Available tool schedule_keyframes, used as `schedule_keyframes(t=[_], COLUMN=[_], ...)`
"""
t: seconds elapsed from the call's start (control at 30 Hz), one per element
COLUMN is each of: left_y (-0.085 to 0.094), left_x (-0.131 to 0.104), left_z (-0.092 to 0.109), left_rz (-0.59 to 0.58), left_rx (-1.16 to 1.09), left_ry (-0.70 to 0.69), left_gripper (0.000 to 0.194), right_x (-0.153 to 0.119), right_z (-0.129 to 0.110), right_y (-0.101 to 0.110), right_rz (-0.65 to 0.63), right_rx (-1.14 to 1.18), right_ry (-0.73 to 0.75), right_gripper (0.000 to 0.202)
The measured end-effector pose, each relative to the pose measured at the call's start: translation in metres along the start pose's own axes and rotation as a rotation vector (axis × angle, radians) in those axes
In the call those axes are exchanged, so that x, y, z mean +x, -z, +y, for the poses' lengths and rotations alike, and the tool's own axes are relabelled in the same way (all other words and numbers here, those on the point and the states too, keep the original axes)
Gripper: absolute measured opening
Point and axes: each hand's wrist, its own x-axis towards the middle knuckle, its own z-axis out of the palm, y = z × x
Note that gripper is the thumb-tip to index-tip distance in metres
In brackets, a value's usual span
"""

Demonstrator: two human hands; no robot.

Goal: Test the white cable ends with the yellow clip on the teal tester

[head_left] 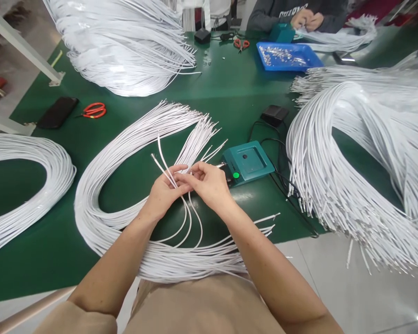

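Green tabletop [226,102]; fingers [202,168] partly hide the held white cables [201,227].

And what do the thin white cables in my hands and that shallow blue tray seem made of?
Thin white cables: probably smooth, satin plastic sheathing, given their even sheen. Shallow blue rectangular tray: likely plastic, slightly glossy, from its uniform colour.

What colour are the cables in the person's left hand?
The cables in the left hand are white; the head view shows them best.
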Motion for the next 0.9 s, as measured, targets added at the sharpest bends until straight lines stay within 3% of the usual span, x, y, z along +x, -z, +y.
schedule_keyframes(t=[0.13, 0.23, 0.37, 0.6, 0.77, 0.9], left_y=[-0.001, -0.001, -0.001, -0.002, 0.0, 0.0], left_x=[-0.001, -0.001, -0.002, -0.002, -0.001, -0.001], left_z=[0.002, 0.002, 0.001, 0.002, 0.001, 0.001], left_rz=[-0.058, -0.036, -0.018, -0.011, 0.016, -0.013], left_rx=[-0.005, -0.011, 0.021, 0.05, 0.072, 0.141], left_ry=[0.001, 0.01, -0.008, -0.02, -0.012, -0.045], left_gripper=[0.055, 0.054, 0.051, 0.036, 0.025, 0.024], right_x=[0.003, 0.002, -0.001, 0.0, -0.002, -0.001], right_z=[0.004, 0.007, 0.013, 0.01, 0.012, 0.014], right_y=[0.001, 0.002, -0.007, -0.007, -0.009, -0.013], right_rz=[0.1, 0.112, 0.064, -0.023, -0.211, -0.185], right_rx=[0.281, 0.282, 0.212, 0.58, 0.959, 0.981], right_ry=[0.026, -0.011, -0.071, -0.146, -0.297, -0.291], right_gripper=[0.029, 0.032, 0.023, 0.016, 0.019, 0.028])
